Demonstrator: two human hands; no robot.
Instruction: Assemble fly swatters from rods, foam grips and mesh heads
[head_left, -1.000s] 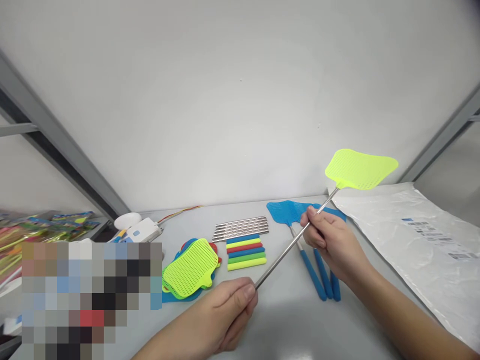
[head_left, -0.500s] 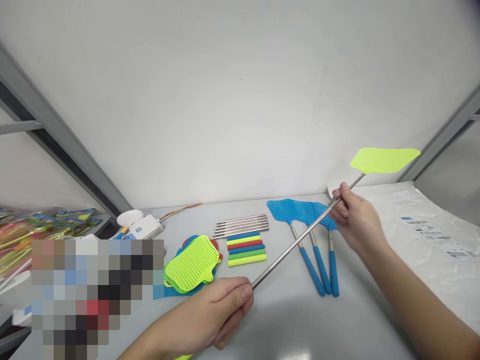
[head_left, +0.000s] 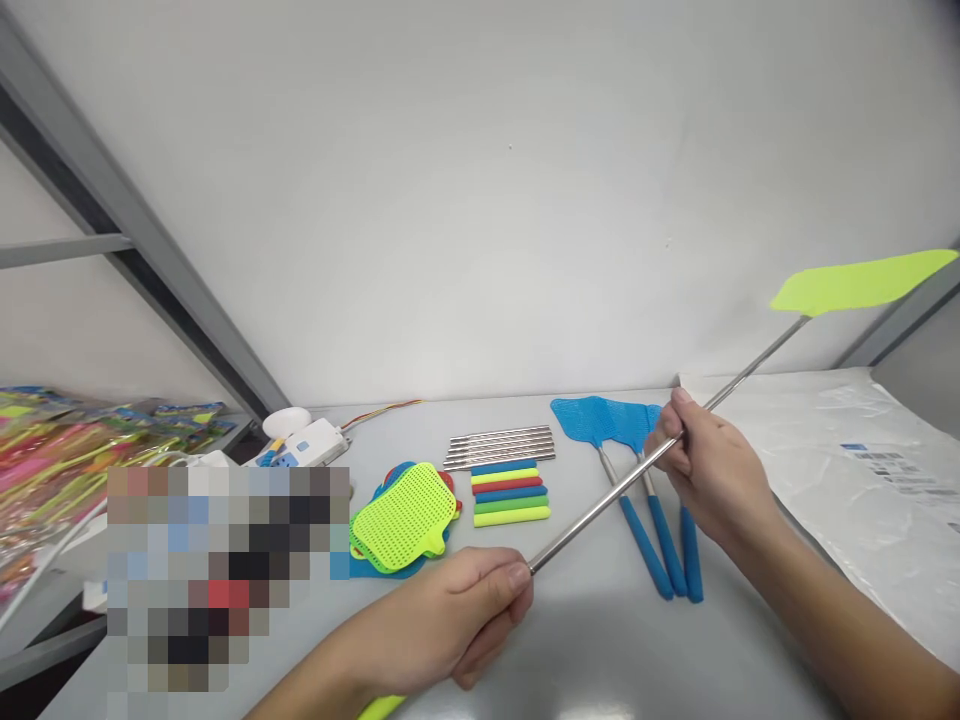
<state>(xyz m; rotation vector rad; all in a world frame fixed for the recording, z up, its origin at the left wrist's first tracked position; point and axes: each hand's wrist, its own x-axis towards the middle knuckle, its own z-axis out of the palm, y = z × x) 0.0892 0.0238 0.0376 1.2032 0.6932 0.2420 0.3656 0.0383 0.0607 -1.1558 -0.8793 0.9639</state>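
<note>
A yellow-green fly swatter is held slanted above the table, its thin head (head_left: 862, 285) up at the right, seen nearly edge-on. Its metal telescopic rod (head_left: 600, 510) runs down between both hands. My left hand (head_left: 487, 610) is wrapped round the rod's lower part, and a yellow-green grip end (head_left: 382, 707) shows below that forearm. My right hand (head_left: 709, 455) closes round the rod further up, thumb on top. Behind it lie several blue fly swatters (head_left: 645, 520), one partly covered by the hand.
Loose swatter heads (head_left: 405, 515) are stacked left of centre. Coloured grip tubes (head_left: 511, 497) and metal rods (head_left: 501, 443) lie in rows beside them. A power strip (head_left: 311, 445), packaged goods (head_left: 97, 470) and a white plastic bag (head_left: 847, 440) flank the table (head_left: 600, 640). Part of the left is pixelated.
The swatter head is further up and right. More rod shows between it and my right hand, and the rod looks longer beyond my left hand. The view has shifted slightly left.
</note>
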